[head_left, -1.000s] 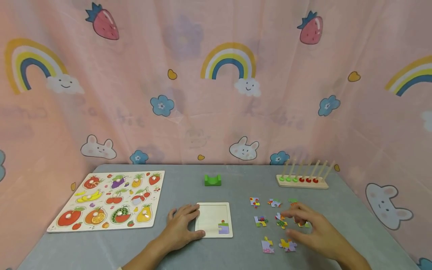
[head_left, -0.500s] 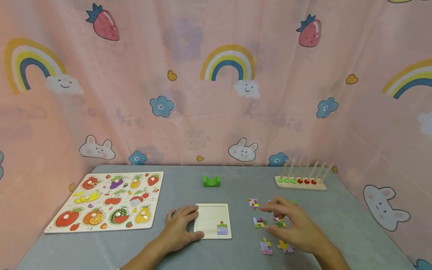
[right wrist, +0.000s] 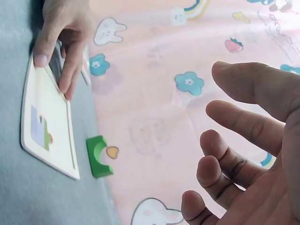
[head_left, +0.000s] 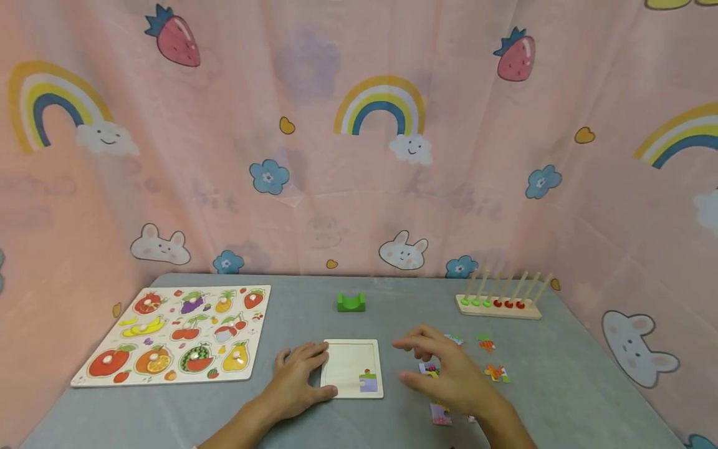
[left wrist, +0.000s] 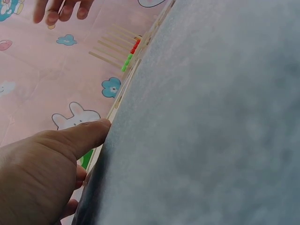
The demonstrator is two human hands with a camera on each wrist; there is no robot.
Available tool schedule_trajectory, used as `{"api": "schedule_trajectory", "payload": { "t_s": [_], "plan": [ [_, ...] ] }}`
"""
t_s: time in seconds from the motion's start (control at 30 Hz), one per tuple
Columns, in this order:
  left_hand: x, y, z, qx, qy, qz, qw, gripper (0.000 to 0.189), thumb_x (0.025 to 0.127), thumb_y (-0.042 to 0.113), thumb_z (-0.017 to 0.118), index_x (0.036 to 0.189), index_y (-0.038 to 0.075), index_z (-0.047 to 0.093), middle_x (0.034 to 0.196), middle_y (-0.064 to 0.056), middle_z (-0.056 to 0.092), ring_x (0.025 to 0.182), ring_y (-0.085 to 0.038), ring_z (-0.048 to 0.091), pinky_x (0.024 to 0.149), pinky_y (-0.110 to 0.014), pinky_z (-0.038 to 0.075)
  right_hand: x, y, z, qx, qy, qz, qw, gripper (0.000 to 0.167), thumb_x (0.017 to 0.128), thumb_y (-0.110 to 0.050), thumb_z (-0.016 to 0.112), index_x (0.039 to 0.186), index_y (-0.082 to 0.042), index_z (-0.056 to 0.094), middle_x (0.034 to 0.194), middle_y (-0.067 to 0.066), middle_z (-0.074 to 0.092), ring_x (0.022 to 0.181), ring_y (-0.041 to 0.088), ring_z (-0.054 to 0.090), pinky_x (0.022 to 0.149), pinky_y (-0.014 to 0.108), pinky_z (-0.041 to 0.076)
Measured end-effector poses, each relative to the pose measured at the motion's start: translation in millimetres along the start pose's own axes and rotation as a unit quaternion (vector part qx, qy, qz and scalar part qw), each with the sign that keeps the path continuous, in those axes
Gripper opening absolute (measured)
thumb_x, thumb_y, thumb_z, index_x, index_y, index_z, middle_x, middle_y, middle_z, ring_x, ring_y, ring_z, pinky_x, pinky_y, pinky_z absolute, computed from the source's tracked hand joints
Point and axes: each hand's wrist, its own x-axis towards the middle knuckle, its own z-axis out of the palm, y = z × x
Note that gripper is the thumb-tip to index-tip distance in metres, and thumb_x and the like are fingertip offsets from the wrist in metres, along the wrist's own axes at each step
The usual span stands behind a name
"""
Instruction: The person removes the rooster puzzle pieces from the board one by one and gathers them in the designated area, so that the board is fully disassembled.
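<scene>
My left hand [head_left: 294, 380] holds a small square wooden puzzle tray [head_left: 339, 368] by its left side, thumb at the near corner and fingertips at the far one. One purple-and-green jigsaw piece [head_left: 368, 381] lies in the tray's lower right corner. To the right of the tray, my right hand [head_left: 449, 374] hovers with thumb and fingers spread apart; the right wrist view shows nothing between its fingers [right wrist: 241, 122]. Below and around it lie several loose jigsaw pieces, among them an orange one [head_left: 496, 373] and a purple one [head_left: 440, 415], some partly hidden by the hand.
A fruit peg puzzle board [head_left: 221, 368] lies on the left of the grey table [head_left: 314, 430]. Behind the tray stands a green notched block [head_left: 351, 304]. At the back right is a wooden peg rack [head_left: 499, 308] with green and red beads. A pink patterned curtain [head_left: 336, 206] hangs behind.
My right hand has moved left from over the loose pieces toward the tray, uncovering pieces on the right and covering others. The left hand and tray keep their place.
</scene>
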Motion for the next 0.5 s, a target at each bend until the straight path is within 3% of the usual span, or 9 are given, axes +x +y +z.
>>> {"api": "schedule_trajectory", "payload": {
  "t_s": [0.23,0.5],
  "plan": [
    [-0.7,0.3,-0.5,0.004,0.003,0.002,1.0,0.066,0.076,0.041,0.08,0.124,-0.002,0.063,0.137,-0.01,0.052,0.128,-0.037,0.04,0.096,-0.068,0.014,11.4,6.0,22.7,0.01,0.006,0.007,0.9999,0.035,0.082,-0.018,0.078,0.117,-0.016,0.069,0.097,-0.008,0.059,0.079,0.015,0.05,0.068,0.033,0.043],
    [0.9,0.0,0.1,0.011,-0.004,-0.007,0.9999,0.065,0.077,0.04,0.08,0.125,-0.001,0.063,0.138,-0.009,0.052,0.129,-0.036,0.04,0.097,-0.067,0.014,13.1,16.9,47.2,0.04,-0.016,0.076,0.9962,0.04,0.082,-0.017,0.077,0.121,-0.014,0.067,0.096,-0.005,0.055,0.081,0.025,0.049,0.069,0.035,0.044]
  ]
}}
